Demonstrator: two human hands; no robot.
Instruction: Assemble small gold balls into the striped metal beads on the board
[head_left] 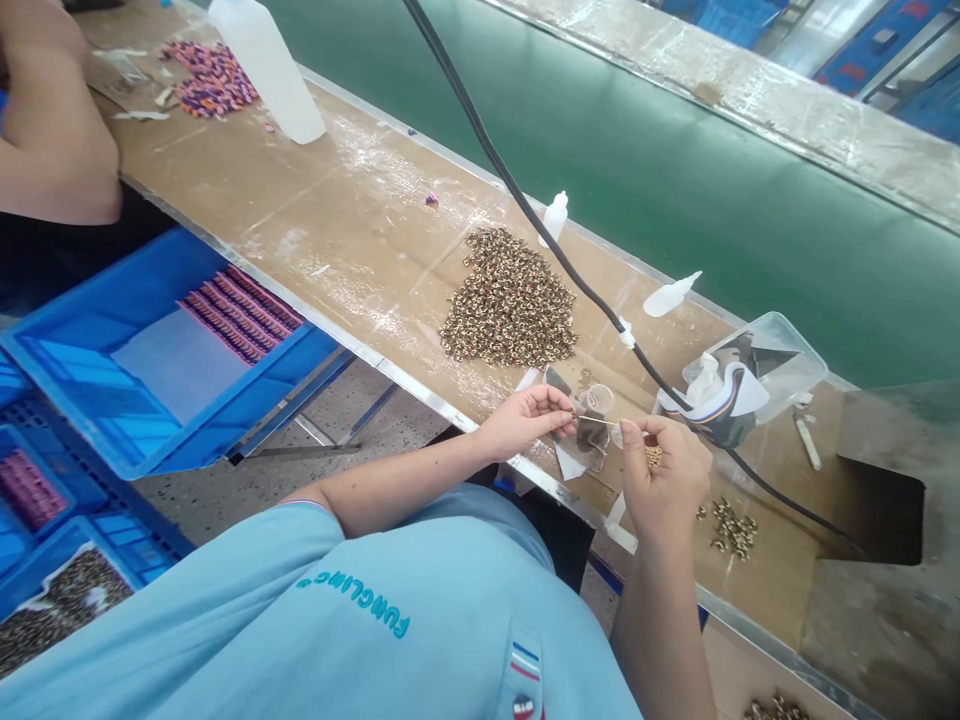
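Observation:
Near the table's front edge, my left hand (527, 422) pinches a tiny gold-and-dark piece (574, 412) between thumb and fingertips. A thin pale stick (598, 420) is gripped in my right hand (664, 465), its tip meeting the small piece. Below the stick lie a dark flat sheet (592, 432) and a small clear round cup (598, 399). Small gold beads (654, 456) show beside my right fingers. Beyond my left hand spreads a large heap of small gold-and-dark pieces (514, 300). A smaller group of similar pieces (733, 528) lies right of my right wrist.
A black cable (517, 190) hangs across the table. White squeeze bottles (555, 217) lie along the far edge near a clear plastic box (795, 360). At left are a big white bottle (274, 75), a purple-orange pile (210, 80), a blue crate (172, 440) and another person's arm (56, 130).

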